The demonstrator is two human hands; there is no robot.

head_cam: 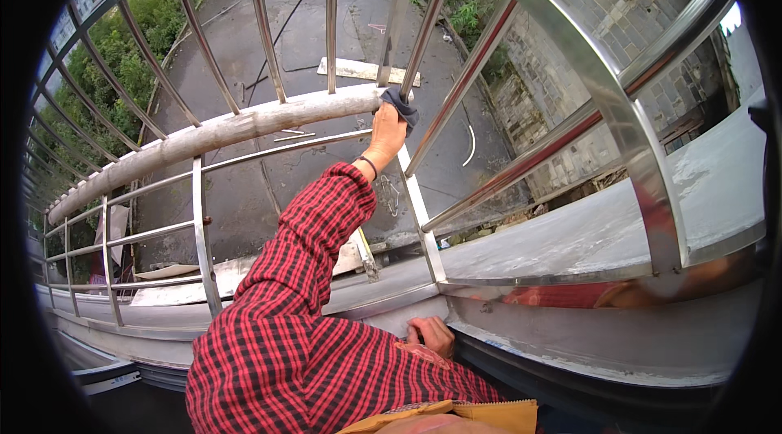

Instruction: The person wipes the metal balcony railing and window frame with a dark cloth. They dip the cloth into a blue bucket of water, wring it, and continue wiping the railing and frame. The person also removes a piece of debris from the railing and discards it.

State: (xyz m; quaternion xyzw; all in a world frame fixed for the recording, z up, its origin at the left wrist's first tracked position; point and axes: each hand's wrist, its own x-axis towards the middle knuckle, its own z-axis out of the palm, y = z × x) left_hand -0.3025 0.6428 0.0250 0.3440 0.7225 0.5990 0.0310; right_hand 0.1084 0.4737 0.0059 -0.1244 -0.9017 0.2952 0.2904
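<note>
My left hand [388, 128], at the end of a red-and-black checked sleeve with a dark band at the wrist, is closed on a dark grey cloth [400, 109]. The cloth is bunched against the foot of an upright metal bar, at the right end of a pale, bamboo-like pole [244, 122]. Low in the view, my right hand [432, 336] rests with curled fingers on the window ledge [391, 319], near the inner corner of the metal guard frame [420, 214]. Whether its fingers grip anything is hidden.
Stainless steel bars [263, 25] curve around the front and both sides. A thick curved steel strip [641, 171] stands close on the right, above a grey concrete ledge [550, 244]. Far below lies a paved yard [305, 0] with loose boards, beside bushes and a block wall [550, 73].
</note>
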